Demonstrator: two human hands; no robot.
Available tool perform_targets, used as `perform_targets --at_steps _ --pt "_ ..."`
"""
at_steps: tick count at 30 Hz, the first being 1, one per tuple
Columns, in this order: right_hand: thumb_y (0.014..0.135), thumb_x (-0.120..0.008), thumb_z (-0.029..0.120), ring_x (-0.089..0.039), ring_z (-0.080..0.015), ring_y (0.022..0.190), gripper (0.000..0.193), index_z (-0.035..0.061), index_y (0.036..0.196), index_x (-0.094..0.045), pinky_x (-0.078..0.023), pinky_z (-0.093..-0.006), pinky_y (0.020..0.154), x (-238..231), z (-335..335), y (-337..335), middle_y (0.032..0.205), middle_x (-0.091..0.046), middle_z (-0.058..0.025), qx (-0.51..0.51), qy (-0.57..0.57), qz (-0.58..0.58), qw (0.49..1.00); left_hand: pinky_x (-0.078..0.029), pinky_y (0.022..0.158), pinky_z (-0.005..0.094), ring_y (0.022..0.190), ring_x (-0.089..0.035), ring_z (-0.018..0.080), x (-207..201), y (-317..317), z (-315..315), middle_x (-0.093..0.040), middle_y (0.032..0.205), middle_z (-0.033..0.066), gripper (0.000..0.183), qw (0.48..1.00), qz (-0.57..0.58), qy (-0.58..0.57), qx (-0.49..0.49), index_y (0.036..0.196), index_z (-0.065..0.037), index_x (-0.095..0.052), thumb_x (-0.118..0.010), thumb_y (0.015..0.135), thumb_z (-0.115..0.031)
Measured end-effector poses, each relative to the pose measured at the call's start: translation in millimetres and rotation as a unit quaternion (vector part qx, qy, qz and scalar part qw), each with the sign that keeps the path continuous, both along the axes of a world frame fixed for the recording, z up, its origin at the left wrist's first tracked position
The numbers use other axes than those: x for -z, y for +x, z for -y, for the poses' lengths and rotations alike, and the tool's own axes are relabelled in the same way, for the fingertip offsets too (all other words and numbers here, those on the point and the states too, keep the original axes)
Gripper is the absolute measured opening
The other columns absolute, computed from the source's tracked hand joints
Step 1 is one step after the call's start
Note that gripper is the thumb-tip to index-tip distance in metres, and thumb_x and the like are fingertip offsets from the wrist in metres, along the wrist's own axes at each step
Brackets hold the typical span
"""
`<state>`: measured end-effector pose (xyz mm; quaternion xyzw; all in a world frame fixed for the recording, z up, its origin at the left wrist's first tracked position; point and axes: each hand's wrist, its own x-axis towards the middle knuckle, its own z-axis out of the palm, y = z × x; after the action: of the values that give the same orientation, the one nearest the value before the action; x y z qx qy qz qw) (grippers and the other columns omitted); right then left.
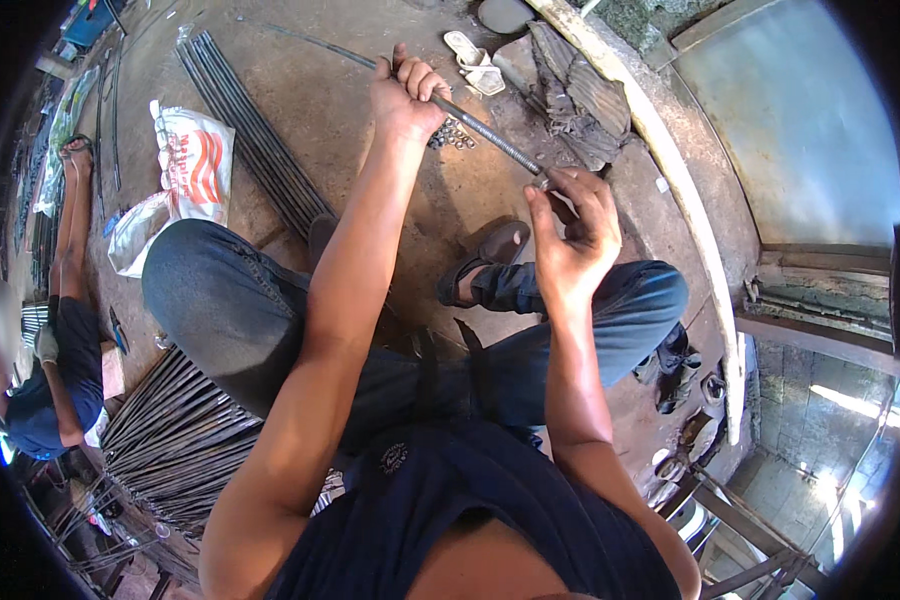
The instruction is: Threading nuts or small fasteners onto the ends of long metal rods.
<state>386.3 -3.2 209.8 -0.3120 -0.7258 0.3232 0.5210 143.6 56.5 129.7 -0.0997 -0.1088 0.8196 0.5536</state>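
My left hand (410, 95) is wrapped round a long, thin threaded metal rod (488, 135). The rod slants from the upper left down to the right, its ridged end reaching my right hand (582, 222). There, the thumb and curled fingers come together at the rod's tip. Something small and pale shows between them, too small to name. Below my left hand, a little pile of metal nuts or rings (452, 134) lies on the floor, partly behind the rod and wrist.
Dark rods (255, 130) lie bundled at the left, beside a white sack (195, 165). More rods (185, 430) fan out at my left hip. Sandals (474, 62) and dark crumpled material (575, 95) lie ahead. A pale pole (660, 140) curves along the right. Another person (55, 370) sits far left.
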Motion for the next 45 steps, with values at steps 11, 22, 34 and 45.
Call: perform_targets --at_steps 11,22,34,45 --pt "0.078 -0.074 -0.004 -0.067 -0.0172 0.084 0.019 -0.0021 0.095 -0.068 -0.058 -0.0277 0.070 -7 -10 1 0.094 -0.066 -0.0118 0.046 0.027 0.039 0.998 -0.019 0.037 0.0246 0.042 -0.019 0.0094 1 2 -10 -0.024 0.052 -0.0046 0.058 1.000 0.000 0.006 0.012 0.084 -0.008 -0.059 -0.029 0.101 -0.054" --pt "0.085 -0.073 0.010 -0.063 -0.0141 0.058 0.016 -0.0037 0.086 -0.066 -0.052 -0.0270 0.058 -3 -2 3 0.071 -0.066 -0.0091 0.095 -0.053 0.091 0.990 -0.020 0.038 0.0244 0.041 -0.022 0.0093 4 6 -8 -0.027 0.055 -0.0039 0.065 1.000 0.001 0.009 0.007 0.087 -0.002 -0.059 -0.024 0.102 -0.055" --pt "0.088 -0.068 0.015 -0.063 -0.0210 0.062 0.024 -0.0032 0.101 -0.062 -0.049 -0.0312 0.060 -22 -20 17 0.076 -0.064 -0.0158 -0.001 -0.125 0.167 0.978 -0.021 0.038 0.0245 0.042 -0.021 0.0093 6 5 -7 -0.025 0.053 -0.0041 0.061 1.000 -0.011 -0.024 0.016 0.084 -0.005 -0.057 -0.025 0.102 -0.054" --pt "0.087 -0.070 0.017 -0.062 -0.0342 0.061 0.027 -0.0034 0.101 -0.058 -0.050 -0.0389 0.059 -24 -28 17 0.074 -0.062 -0.0200 -0.018 -0.075 0.354 0.932 -0.020 0.038 0.0249 0.041 -0.021 0.0096 8 4 -7 -0.026 0.053 -0.0040 0.064 0.999 -0.010 -0.029 0.026 0.085 -0.002 -0.057 -0.024 0.102 -0.055"
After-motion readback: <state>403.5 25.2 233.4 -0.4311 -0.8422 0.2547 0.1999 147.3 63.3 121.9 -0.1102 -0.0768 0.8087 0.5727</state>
